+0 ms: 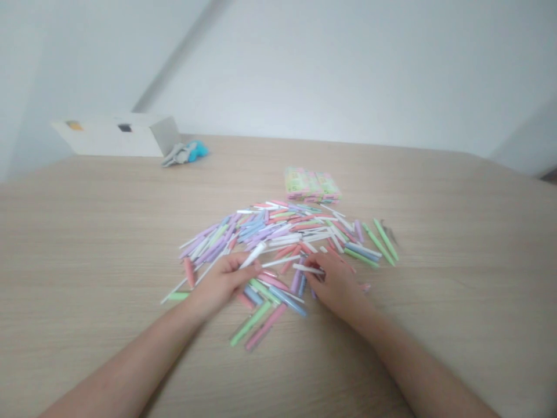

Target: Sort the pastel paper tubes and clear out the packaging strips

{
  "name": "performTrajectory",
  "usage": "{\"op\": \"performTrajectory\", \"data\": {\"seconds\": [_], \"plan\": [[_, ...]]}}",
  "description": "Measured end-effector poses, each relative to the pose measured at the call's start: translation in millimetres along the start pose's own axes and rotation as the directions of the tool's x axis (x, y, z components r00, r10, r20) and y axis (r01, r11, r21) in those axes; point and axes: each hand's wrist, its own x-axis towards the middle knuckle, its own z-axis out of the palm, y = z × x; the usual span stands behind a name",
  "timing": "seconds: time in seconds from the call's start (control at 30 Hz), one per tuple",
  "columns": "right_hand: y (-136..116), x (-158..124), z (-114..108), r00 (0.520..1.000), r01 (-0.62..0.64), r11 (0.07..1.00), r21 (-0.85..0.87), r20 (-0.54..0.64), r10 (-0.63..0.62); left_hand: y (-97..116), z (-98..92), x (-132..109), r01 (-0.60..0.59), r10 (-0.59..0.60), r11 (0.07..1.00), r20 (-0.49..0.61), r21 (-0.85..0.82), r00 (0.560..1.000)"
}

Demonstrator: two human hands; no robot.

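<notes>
Dozens of pastel pen parts [282, 232] litter your desk [87, 232]. Your left hand [220, 284] pinches a white piece [253, 254]; right hand [335, 284] seemingly grips a thin white refill [308, 269]. White box [117, 134] sits far left, contents unseen.

Two bare hands on a table [87, 232] amid scattered pastel pens [282, 232]: left hand [220, 284] pinches a white pen [253, 254], right hand [333, 284] a thin refill [308, 269].

Pale wood bench [87, 232] is filling most of the view. Plain white walls [348, 69] are sitting behind it, soft light falling evenly.
</notes>
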Motion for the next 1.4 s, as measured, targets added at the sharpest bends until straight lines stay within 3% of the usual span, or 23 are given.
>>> {"op": "performTrajectory", "data": {"seconds": [0.23, 0.37, 0.47, 0.6, 0.8, 0.9, 0.97, 1.1, 1.4], "plan": [[0.6, -0.1, -0.7, 0.999, 0.014, 0.999, -0.052, -0.032, -0.016, -5.2, -1.7, 1.0, 0.008, -0.008, 0.999, 0.014, 0.038, 1.0], [-2.5, -2.3, -8.9, 0.992, 0.093, 0.973, 0.212, -0.105, -0.072, -7.1, -2.4, 0.7, 0.007, -0.009, 0.998, 0.017, 0.07, 1.0], [-8.5, -4.9, -14.4, 0.984, 0.174, 0.918, 0.356, -0.087, -0.153, -7.9, -2.2, 0.4, 0.007, -0.012, 0.99, 0.037, 0.14, 0.999], [-13.6, -7.6, -9.0, 0.996, 0.085, 0.892, 0.443, -0.038, -0.076, -7.6, 0.1, -0.1, -0.024, 0.0, 0.969, 0.096, 0.245, 0.995], [-9.6, -6.3, -3.0, 0.993, -0.112, 0.689, 0.716, 0.055, 0.104, -3.4, 4.0, -2.8, -0.087, 0.045, 0.944, 0.136, 0.318, 0.99], [-7.0, -4.1, -12.1, 0.982, -0.121, 0.532, 0.838, 0.024, 0.186, -3.6, 3.1, -3.4, -0.069, 0.039, 0.958, 0.113, 0.28, 0.993], [-5.5, -2.9, -19.7, 0.977, -0.096, 0.484, 0.87, -0.012, 0.215, -5.1, 1.6, -3.1, -0.042, 0.023, 0.97, 0.081, 0.24, 0.996], [-4.7, -1.4, -28.4, 0.973, -0.052, 0.516, 0.855, -0.073, 0.219, -7.4, -0.6, -2.4, -0.027, 0.013, 0.98, 0.073, 0.199, 0.997], [-15.1, -0.7, -26.4, 0.962, -0.102, 0.601, 0.793, -0.075, 0.262, -7.7, -1.7, -3.6, -0.037, 0.013, 0.978, 0.116, 0.206, 0.993]]}}
